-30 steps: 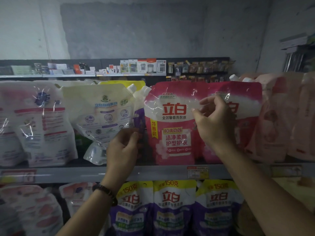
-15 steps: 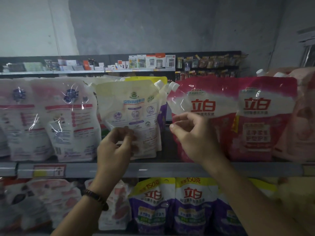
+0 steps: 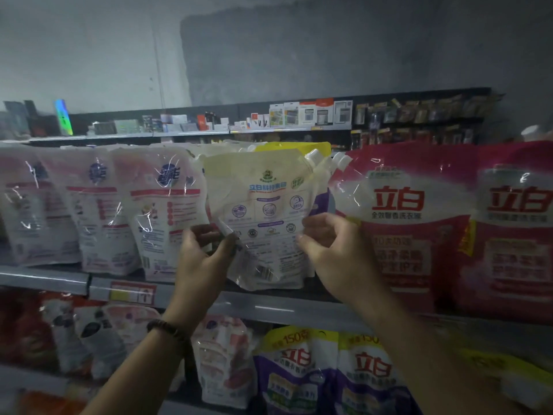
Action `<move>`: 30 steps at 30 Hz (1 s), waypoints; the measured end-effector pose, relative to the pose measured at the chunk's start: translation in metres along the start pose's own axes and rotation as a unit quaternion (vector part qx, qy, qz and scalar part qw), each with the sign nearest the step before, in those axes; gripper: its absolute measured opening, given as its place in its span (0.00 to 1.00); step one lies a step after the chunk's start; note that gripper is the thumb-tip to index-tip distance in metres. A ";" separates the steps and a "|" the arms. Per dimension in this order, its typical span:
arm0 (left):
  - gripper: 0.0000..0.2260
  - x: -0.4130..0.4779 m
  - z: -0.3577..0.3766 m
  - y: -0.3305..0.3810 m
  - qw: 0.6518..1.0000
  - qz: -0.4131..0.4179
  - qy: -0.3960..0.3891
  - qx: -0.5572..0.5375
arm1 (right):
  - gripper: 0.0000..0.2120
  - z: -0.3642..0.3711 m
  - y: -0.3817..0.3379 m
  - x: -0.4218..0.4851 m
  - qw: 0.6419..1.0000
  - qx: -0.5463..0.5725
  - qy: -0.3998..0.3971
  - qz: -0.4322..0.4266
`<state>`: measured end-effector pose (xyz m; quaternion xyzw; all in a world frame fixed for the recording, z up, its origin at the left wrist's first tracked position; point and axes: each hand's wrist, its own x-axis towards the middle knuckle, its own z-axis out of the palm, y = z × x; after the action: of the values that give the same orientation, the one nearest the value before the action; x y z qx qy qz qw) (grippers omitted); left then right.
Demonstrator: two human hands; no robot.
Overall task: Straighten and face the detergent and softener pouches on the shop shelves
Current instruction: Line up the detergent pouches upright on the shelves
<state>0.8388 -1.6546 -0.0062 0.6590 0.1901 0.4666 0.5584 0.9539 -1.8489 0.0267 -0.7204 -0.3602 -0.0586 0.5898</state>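
A: We have both hands on the cream-white spouted pouch. Our left hand pinches its left edge between thumb and fingers, and our right hand curls its fingers round the right edge.

B: Where does it sit?

A: On the upper shelf, upright, between the white pouches with blue logos and the red pouch. We cannot tell whether its base rests on the shelf.

B: What does it look like?

A: It is glossy and creased, with a pale yellow band along the top and a white cap at the upper right corner. There is a small green emblem, a row of round icons and a barcode low down.

B: Any writing we can read?

A: A blue line starts with 立白, but the rest is too blurred. The red pouch carries 立白 in large red characters, as does its red neighbour. Below, the purple pouches show 立白 and "150克" on yellow tops.
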 end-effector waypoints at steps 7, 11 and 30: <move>0.11 0.011 -0.001 -0.005 0.998 -0.022 -0.045 -0.045 | 0.19 0.009 0.001 -0.002 1.000 -0.001 -0.016 -0.005; 0.09 0.017 -0.001 -0.010 0.994 -0.010 -0.091 -0.058 | 0.18 0.015 0.000 -0.003 1.000 -0.004 0.006 0.000; 0.17 0.052 -0.001 -0.028 0.986 0.129 -0.085 0.061 | 0.16 0.076 -0.031 -0.004 0.994 -0.049 0.095 0.012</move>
<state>0.8708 -1.6056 -0.0110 0.7478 0.0835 0.4647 0.4667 0.9067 -1.7815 0.0266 -0.7437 -0.2903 -0.1374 0.5863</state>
